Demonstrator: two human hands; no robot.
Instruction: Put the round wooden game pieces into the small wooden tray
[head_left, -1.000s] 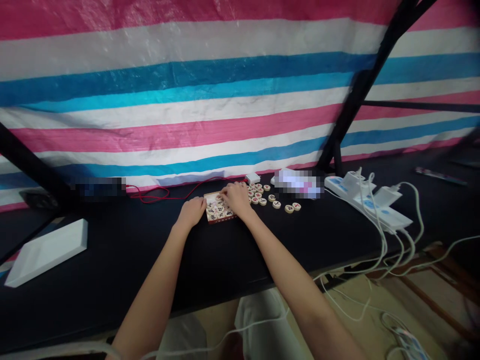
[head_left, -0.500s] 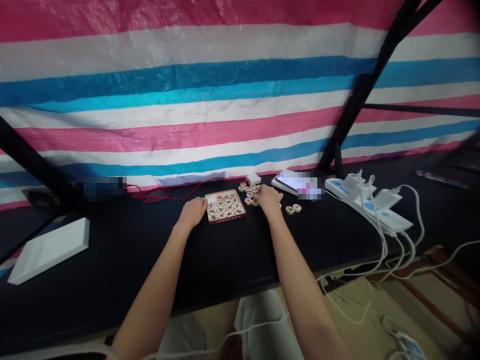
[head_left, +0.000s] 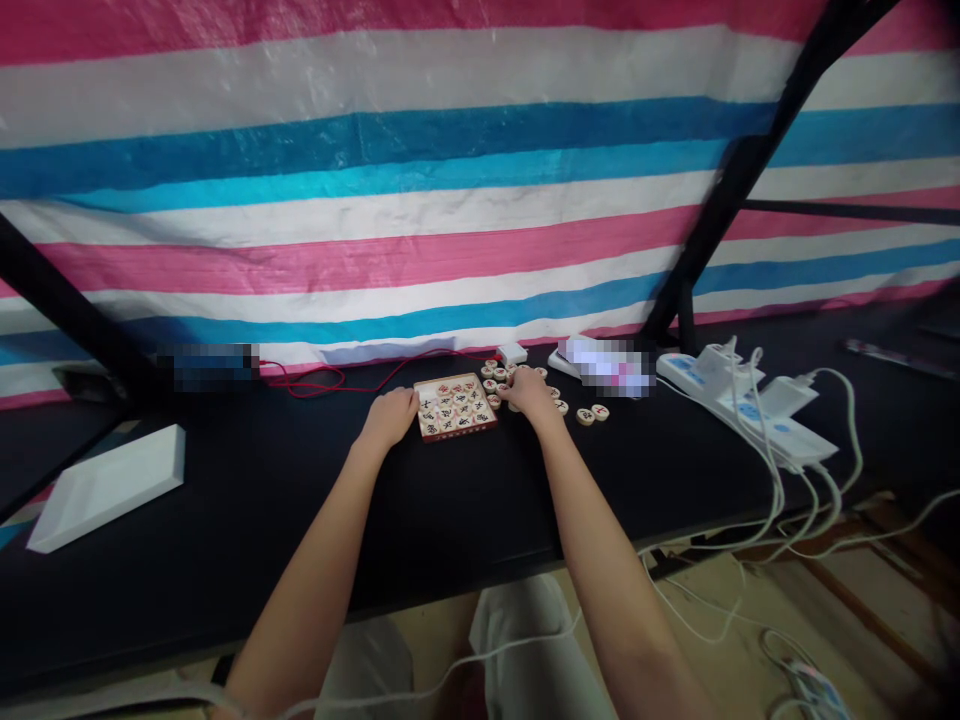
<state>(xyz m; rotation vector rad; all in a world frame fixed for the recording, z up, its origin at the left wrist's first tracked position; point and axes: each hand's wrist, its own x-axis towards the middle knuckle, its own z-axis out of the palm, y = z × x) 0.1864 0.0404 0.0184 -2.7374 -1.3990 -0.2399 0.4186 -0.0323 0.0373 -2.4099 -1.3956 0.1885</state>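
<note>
A shallow box [head_left: 460, 434] with a reddish side holds rows of round Chinese chess pieces, marked in black and red. My left hand [head_left: 391, 415] is closed at the box's left edge, thumb and fingers on its side. To the right of the box lies a loose cluster of Chinese chess pieces [head_left: 489, 372]. Over this cluster, my right hand [head_left: 531, 391] has its fingers curled down and closed on a piece [head_left: 514, 407], which it largely hides. Two more pieces [head_left: 592, 414] lie apart, right of that hand.
A white tray-like lid [head_left: 112, 488] lies at the left of the black table [head_left: 450, 520]. Behind the pieces are a white charger block [head_left: 513, 353], a red cable and a phone [head_left: 607, 367]. A power strip [head_left: 750, 410] with white cables stands right. A striped sheet hangs behind.
My right hand has shifted slightly left over the cluster, uncovering pieces on its right side. My left hand stays at the box. The whole view has shifted a little.
</note>
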